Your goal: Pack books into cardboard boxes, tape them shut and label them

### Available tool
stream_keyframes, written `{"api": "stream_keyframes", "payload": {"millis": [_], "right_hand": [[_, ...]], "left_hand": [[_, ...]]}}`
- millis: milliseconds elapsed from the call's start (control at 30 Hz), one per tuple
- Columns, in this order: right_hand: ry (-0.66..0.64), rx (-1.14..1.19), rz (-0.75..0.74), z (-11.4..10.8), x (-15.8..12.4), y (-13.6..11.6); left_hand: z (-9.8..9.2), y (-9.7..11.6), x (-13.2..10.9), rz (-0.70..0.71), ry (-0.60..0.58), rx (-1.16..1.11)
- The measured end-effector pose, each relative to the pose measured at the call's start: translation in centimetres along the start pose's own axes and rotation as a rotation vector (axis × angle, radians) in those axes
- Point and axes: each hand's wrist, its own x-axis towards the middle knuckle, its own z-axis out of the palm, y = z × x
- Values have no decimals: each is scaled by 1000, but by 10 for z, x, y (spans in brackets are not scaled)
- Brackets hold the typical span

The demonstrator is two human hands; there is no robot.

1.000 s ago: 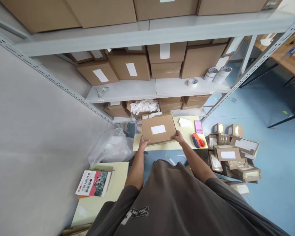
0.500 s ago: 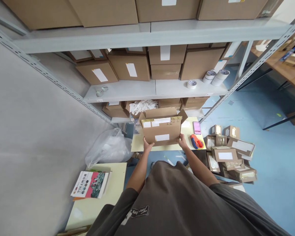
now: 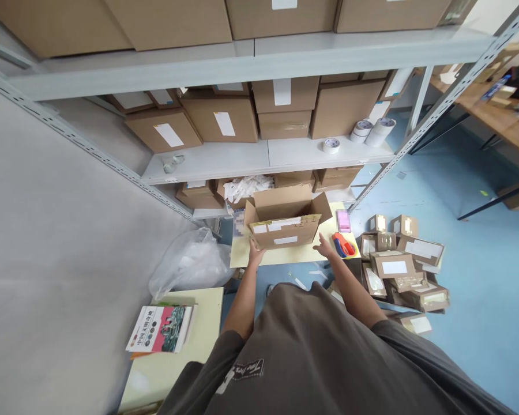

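Note:
An open cardboard box point(image 3: 288, 230) with raised flaps, white labels and torn tape along its front edge rests on the pale yellow table point(image 3: 281, 255). My left hand point(image 3: 255, 253) grips its lower left corner. Just off the box's right side is my right hand point(image 3: 323, 246), fingers apart and holding nothing. A red and blue tape dispenser point(image 3: 344, 245) lies to the right of that hand, with a pink-screened phone point(image 3: 343, 221) behind it. The inside of the box shows only in part.
A grey shelf rack point(image 3: 225, 161) with cardboard boxes and tape rolls point(image 3: 331, 145) stands ahead. Taped parcels point(image 3: 395, 267) are piled on the floor at right. At left are a clear plastic bag point(image 3: 190, 259) and a side table point(image 3: 199, 323) bearing books point(image 3: 160, 328).
The box has tipped back toward the rack, so more of its inside shows. My right hand has let go of its right side. My view has shifted slightly.

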Motion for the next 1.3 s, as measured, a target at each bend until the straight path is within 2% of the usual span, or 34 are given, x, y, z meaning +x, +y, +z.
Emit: {"api": "stream_keyframes", "payload": {"millis": [67,100,167,200,267,367,467,533,600,700,800,867,933,1100,1233,1300], "right_hand": [[102,-57,6,-15,-11,-9],[175,-53,-50,-22,-17,-17],[319,-20,-238,-37,-26,-41],[351,-14,-338,-43,-28,-57],[340,-70,-482,-54,-25,-91],[274,-144,-587,-64,-3,-138],[181,-191,-602,-68,22,-159],[81,-227,-547,-68,35,-155],[-7,-273,-449,-67,40,-142],[-95,-364,-298,-63,41,-116],[-185,-447,-241,-52,38,-95],[-190,-491,-251,-40,35,-85],[-133,-519,-266,-27,30,-77],[-12,-490,-281,-8,19,-66],[-16,-533,-245,-13,32,-83],[13,-536,-290,-17,48,-100]], "left_hand": [[-15,8,-11,33,174,39],[-23,15,-15,73,256,60],[-36,37,-19,230,392,110],[-41,52,-18,313,399,134],[-46,85,-9,442,300,145],[-46,129,15,556,146,216],[-48,148,37,543,-65,505],[-53,145,45,465,-190,652],[-59,133,47,386,-275,709],[-65,107,43,294,-354,719],[-58,82,35,267,-392,709],[-47,69,27,299,-355,689],[-33,60,19,344,-278,660],[-12,51,7,369,-109,631],[-12,53,10,354,-112,654],[-14,54,13,364,-138,661]]}}
